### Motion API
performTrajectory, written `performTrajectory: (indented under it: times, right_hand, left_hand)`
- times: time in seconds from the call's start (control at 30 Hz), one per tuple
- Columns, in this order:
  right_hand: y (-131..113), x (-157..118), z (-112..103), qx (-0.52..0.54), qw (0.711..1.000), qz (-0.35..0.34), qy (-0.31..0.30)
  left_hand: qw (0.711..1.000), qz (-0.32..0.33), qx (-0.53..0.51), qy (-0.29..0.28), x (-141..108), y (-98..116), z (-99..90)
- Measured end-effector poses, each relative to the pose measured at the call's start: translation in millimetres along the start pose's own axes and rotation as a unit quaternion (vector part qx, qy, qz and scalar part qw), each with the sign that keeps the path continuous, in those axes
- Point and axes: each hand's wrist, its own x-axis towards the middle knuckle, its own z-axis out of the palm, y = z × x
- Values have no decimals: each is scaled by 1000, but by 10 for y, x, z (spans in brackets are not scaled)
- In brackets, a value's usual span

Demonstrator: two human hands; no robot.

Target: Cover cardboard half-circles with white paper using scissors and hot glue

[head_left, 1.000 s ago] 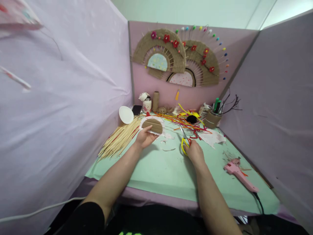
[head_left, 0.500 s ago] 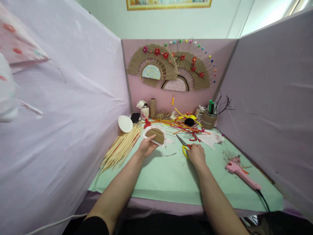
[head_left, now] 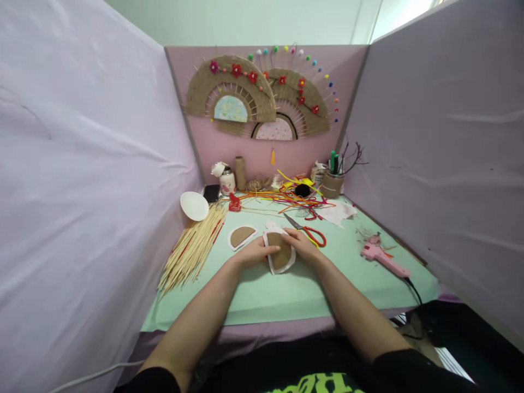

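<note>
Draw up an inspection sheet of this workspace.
Surface: pale green cover, crumbs near the pink glue gun.
Job's things: white-edged cardboard piece, held; similar piece lying flat; scissors beside the right hand.
Clutter: thin sticks, tangled coloured strands, scrap.
Hands: left hand and right hand on the held piece.
Cables: black cord from glue gun; white cable lower left, ends unseen.
Surroundings: draped side panels, two fans on pink back panel.

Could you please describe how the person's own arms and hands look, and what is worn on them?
Both the left hand and the right hand are bare, with no gloves. The forearms are also uncovered, and no watch or bracelet shows on the wrists. Black sleeves appear only near the picture's lower edge. No marking can be seen on them.
</note>
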Motion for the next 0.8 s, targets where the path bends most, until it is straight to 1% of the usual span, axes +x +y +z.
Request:
performTrajectory:
  times: [0.07,0.13,0.23,0.3,0.43,0.53,0.67,0.8]
  right_hand:
    - [11,-1,19,7,1000,6,-16]
    - [36,4,32,15,1000,5,-18]
    - [75,17,38,24,1000,-10,-13]
    - [91,26,38,23,999,-34,-10]
    - [91,35,40,2,996,-84,-7]
    - [77,27,50,-27,993,-113,5]
    - [64,8,58,-70,987,-143,19]
    - [68,-5,53,-103,981,-163,14]
  left_hand:
    - [999,-7,25,-26,5,-28,8]
    - [998,-4,43,-38,6,-40,15]
    - [998,-5,59,-29,16,-49,18]
    - [998,-12,59,-19,30,-60,15]
    - [1000,-15,24,-4,59,-89,15]
    - [1000,-17,-15,-5,67,-94,26]
    - [998,-26,-49,-8,62,-85,36]
    - [997,-18,-75,0,67,-80,33]
